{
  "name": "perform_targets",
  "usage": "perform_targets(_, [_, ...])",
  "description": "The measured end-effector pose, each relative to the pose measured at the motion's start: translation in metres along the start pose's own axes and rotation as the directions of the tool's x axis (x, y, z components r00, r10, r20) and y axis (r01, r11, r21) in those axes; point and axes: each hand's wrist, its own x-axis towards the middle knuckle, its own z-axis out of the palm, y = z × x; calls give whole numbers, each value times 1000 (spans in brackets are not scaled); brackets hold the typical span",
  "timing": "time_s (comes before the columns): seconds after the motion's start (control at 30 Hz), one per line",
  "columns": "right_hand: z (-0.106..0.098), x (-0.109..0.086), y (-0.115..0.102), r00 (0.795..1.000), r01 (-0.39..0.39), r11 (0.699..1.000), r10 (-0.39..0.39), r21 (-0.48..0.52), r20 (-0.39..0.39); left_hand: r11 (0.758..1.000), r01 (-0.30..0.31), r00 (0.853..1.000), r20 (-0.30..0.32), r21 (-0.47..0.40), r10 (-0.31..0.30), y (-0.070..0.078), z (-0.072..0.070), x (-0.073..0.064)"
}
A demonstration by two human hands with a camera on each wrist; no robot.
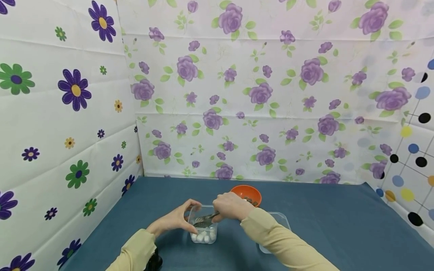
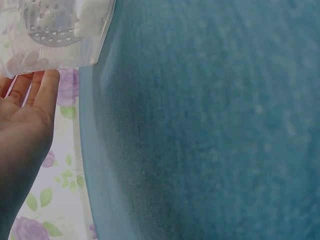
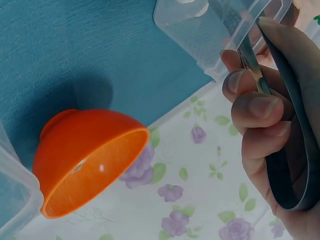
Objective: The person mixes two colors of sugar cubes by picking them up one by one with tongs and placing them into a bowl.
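My left hand (image 1: 174, 219) holds a clear plastic container (image 1: 203, 210) around its sides, thumb at the front and fingers behind. Several small white rounded pieces (image 1: 204, 237) lie at its bottom. My right hand (image 1: 230, 206) grips metal tongs (image 3: 300, 170), the bend of their handle lying in the palm. The tongs' perforated head (image 2: 52, 22) is inside the container, above or beside the white pieces. In the left wrist view, the left fingers (image 2: 46, 92) rest straight against the container's wall. An orange bowl (image 3: 90, 155) stands just beyond the right hand.
Small brownish pieces (image 1: 251, 201) lie in the orange bowl. Another clear plastic container (image 1: 283, 217) sits to the right, partly hidden by my right sleeve (image 1: 271, 231). A blue-grey cloth (image 1: 325, 218) covers the table, with flower-patterned sheets (image 1: 244, 139) behind it.
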Motion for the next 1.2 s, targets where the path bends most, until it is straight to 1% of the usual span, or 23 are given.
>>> perform_targets(0.27, [1,0,1,1000,16,1000,-16,11,-5,1000,-3,1000,7,3,3,-2,-1,0])
perform_targets(0.43, [-2,-3,5,999,39,999,-38,38,-29,1000,-4,1000,9,6,4,-2,-1,-1])
perform_targets(0.63, [-9,-11,12,998,48,994,-43,99,-53,1000,6,1000,1,-9,-6,-1,-1,-1])
perform_targets(0.77, [-12,-17,19,996,55,991,-45,121,-81,1000,18,1000,-8,-13,-18,-1,-1,-1])
perform_targets(0.93, [-15,-25,26,995,49,990,-37,133,-89,1000,14,1000,-10,0,-14,-1,-1,-1])
perform_targets(1.2, [-26,-38,30,993,64,990,-50,127,-111,1000,18,1000,-9,-18,-19,1,-1,-1])
